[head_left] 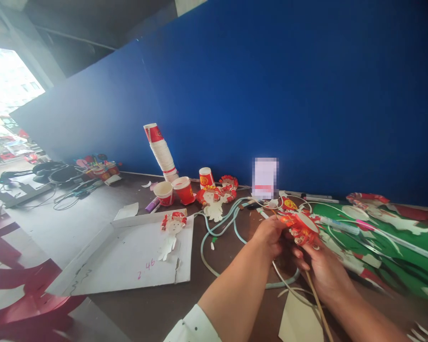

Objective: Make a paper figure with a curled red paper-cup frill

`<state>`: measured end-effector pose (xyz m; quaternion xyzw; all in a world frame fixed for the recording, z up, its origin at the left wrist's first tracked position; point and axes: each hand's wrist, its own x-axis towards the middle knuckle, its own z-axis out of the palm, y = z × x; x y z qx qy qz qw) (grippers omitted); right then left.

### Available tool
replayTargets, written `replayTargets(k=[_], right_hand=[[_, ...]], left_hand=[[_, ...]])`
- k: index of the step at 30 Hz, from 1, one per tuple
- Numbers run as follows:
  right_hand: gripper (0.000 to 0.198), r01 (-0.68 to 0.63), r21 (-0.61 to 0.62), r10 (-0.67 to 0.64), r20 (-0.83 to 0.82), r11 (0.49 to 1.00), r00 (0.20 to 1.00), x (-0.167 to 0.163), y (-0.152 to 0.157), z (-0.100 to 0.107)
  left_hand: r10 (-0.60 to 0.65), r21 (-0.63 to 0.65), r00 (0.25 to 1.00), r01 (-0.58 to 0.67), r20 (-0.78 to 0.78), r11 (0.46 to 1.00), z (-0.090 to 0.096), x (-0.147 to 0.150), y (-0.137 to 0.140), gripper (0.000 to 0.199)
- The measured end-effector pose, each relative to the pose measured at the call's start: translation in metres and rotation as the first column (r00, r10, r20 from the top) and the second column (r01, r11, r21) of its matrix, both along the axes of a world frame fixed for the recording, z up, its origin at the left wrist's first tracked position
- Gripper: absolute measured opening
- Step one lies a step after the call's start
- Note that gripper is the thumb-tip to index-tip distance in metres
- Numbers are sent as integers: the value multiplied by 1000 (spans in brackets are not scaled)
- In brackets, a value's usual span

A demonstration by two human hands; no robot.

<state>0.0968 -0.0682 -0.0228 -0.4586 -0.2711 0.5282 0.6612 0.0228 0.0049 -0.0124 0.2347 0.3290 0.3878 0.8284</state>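
Note:
Over the right part of the table, my left hand (270, 236) and my right hand (323, 266) come together around a red paper-cup cutout (301, 227) with yellow print and a pale round middle. My left fingers pinch its left edge. The right fingers are wrapped round it from below. A thin wooden stick (317, 304) runs down from beneath my right hand; its upper end is hidden, so whether it is joined to the cutout I cannot tell. A white paper figure with a red fringed headdress (171, 232) lies on the box lid to the left.
A shallow white cardboard lid (128, 280) lies at left. Paper cups (183, 190) and a tall leaning cup stack (162, 154) stand by the blue partition (271, 95). Pale cables (204, 247) loop mid-table. Scissors (381, 251) and more cutouts lie on a green mat (417, 244).

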Motion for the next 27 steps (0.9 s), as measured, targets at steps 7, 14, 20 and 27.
replayTargets(k=[7,14,20,27], right_hand=[[23,-63,34,68,-178,997,982,2,2,-1],[24,-82,3,81,-247,997,966,4,3,2],[22,-134,-32,113,-356,991,928,8,7,2],[19,-252,-26,220,-406,967,887,22,12,-5]], left_hand=[[-60,72,998,59,12,996,9,-7,-2,17],[-23,55,1000,24,-3,998,9,-4,-3,15],[94,36,988,-90,-124,995,10,-1,-5,16],[34,47,998,-31,-58,998,10,-6,-2,31]])
